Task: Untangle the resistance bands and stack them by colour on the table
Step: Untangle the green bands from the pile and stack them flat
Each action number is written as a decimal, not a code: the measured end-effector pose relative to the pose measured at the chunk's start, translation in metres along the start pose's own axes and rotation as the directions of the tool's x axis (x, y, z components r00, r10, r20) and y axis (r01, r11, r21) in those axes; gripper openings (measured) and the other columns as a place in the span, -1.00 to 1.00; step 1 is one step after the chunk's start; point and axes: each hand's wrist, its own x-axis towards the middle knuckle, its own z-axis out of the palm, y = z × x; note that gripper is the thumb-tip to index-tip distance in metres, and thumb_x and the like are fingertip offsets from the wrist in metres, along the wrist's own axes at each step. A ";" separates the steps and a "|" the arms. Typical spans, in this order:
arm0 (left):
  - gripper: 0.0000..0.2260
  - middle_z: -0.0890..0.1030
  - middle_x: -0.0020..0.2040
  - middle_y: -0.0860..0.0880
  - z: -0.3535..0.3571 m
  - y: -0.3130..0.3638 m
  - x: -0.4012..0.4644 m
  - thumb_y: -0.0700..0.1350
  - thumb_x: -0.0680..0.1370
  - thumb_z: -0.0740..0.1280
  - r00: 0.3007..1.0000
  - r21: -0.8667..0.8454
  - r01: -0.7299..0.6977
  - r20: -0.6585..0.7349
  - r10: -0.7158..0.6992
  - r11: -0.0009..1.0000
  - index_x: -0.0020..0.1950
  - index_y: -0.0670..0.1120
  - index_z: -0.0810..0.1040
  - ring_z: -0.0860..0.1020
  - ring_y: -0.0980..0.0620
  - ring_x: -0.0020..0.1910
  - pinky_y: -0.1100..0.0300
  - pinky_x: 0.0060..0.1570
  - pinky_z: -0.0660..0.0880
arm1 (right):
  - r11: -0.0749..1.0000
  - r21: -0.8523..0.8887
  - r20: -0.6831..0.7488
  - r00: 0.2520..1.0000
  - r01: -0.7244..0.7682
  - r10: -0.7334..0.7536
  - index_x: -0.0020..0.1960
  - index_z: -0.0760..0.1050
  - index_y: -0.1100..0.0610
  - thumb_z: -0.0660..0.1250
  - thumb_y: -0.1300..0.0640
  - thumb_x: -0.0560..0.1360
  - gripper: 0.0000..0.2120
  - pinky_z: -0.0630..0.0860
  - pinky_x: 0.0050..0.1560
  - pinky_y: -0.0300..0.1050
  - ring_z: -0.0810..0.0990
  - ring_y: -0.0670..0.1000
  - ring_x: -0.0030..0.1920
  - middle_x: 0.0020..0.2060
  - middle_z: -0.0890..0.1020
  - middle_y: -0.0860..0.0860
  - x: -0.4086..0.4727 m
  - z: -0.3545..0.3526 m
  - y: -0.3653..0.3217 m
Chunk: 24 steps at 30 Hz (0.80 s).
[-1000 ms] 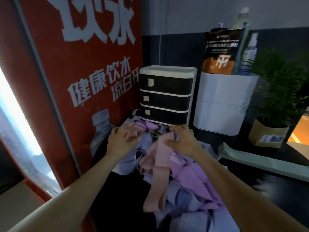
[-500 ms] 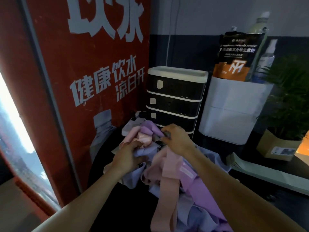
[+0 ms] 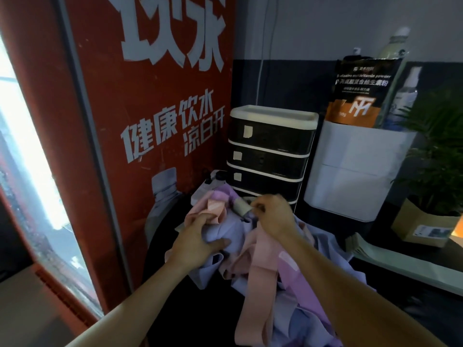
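A tangled heap of resistance bands lies on the dark table (image 3: 175, 309): a long pink band (image 3: 260, 279), lavender bands (image 3: 233, 231) and purple bands (image 3: 298, 284) wound through each other. My left hand (image 3: 198, 239) grips a fold of lavender band at the heap's left, its thumb under the cloth. My right hand (image 3: 273, 216) pinches the end of a band with a pale label tab (image 3: 241, 206) at the heap's far side. The pink band hangs down below my right wrist toward the table's near edge.
A black three-drawer organiser (image 3: 268, 159) stands right behind the heap. A white bin (image 3: 355, 169) holding a pouch and bottles is to its right, then a potted plant (image 3: 436, 156). A red poster panel (image 3: 140, 121) walls the left side. A pale green tray (image 3: 400, 266) lies at the right.
My right hand has moved up and away to the heap's far side and now pinches a labelled band end. My left hand has shifted down onto the lavender fold.
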 end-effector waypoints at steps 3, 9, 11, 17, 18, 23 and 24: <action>-0.31 0.27 0.37 -0.03 -0.005 0.011 -0.002 0.20 0.32 0.48 1.000 0.025 -0.021 0.013 0.020 0.999 0.36 0.01 0.35 0.36 -0.05 0.32 0.19 0.15 0.35 | 0.990 0.126 -0.153 0.987 0.067 -0.047 -0.03 0.65 0.15 0.32 0.26 0.46 -0.84 0.51 0.05 0.03 0.60 0.09 -0.03 -0.09 0.68 0.07 -0.001 -0.028 -0.006; -0.12 0.46 0.19 0.13 -0.009 0.038 -0.005 0.65 0.09 0.08 0.974 0.127 -0.188 -0.102 0.201 0.974 0.16 0.11 0.52 0.34 0.04 0.26 0.10 0.24 0.34 | 0.942 0.300 -0.292 0.955 0.147 -0.056 0.01 0.63 0.25 0.31 0.31 0.49 -0.84 0.36 -0.18 -0.59 0.49 -0.22 -0.23 -0.12 0.63 0.01 -0.019 -0.078 -0.021; -0.20 0.44 0.05 0.21 -0.010 0.059 -0.011 0.52 0.19 0.16 0.946 0.052 -0.291 -0.132 0.296 0.955 0.15 -0.04 0.55 0.30 0.12 0.19 0.19 0.19 0.32 | 0.931 0.314 -0.321 0.944 0.187 -0.082 0.00 0.63 0.25 0.32 0.31 0.48 -0.85 0.36 -0.17 -0.60 0.48 -0.29 -0.25 -0.13 0.62 -0.01 -0.027 -0.088 -0.022; -0.47 0.47 0.14 0.10 0.000 0.106 -0.019 0.26 0.34 0.25 0.913 -0.253 -0.407 -0.141 0.383 0.878 0.22 0.01 0.42 0.44 0.22 0.12 0.52 0.02 0.34 | 0.924 0.315 -0.402 0.912 0.219 -0.079 -0.03 0.65 0.21 0.35 0.29 0.46 -0.87 0.39 -0.18 -0.54 0.53 -0.25 -0.26 -0.20 0.60 -0.08 -0.054 -0.118 -0.019; -0.50 0.46 0.14 0.14 0.003 0.111 -0.021 0.24 0.37 0.26 0.906 -0.282 -0.422 -0.123 0.404 0.862 0.23 0.03 0.40 0.43 0.29 0.12 0.53 0.04 0.33 | 0.922 0.324 -0.411 0.909 0.214 -0.067 -0.03 0.65 0.21 0.35 0.30 0.46 -0.86 0.39 -0.19 -0.54 0.53 -0.28 -0.28 -0.20 0.60 -0.08 -0.058 -0.124 -0.017; -0.73 0.49 0.14 0.19 0.018 0.132 -0.033 0.07 0.57 0.19 0.916 -0.459 -0.379 -0.063 0.396 0.803 0.24 0.05 0.39 0.44 0.43 0.06 0.51 0.03 0.33 | 0.922 0.353 -0.419 0.908 0.160 0.003 -0.04 0.65 0.17 0.35 0.29 0.46 -0.86 0.42 -0.18 -0.51 0.54 -0.25 -0.25 -0.20 0.62 -0.06 -0.085 -0.142 0.002; -0.74 0.50 0.15 0.16 0.022 0.133 -0.034 0.04 0.57 0.23 0.921 -0.476 -0.354 -0.028 0.388 0.805 0.24 0.05 0.39 0.45 0.42 0.05 0.45 0.04 0.35 | 0.921 0.363 -0.402 0.916 0.140 0.019 -0.04 0.65 0.17 0.35 0.30 0.46 -0.86 0.43 -0.16 -0.50 0.54 -0.23 -0.24 -0.19 0.63 -0.05 -0.091 -0.142 0.006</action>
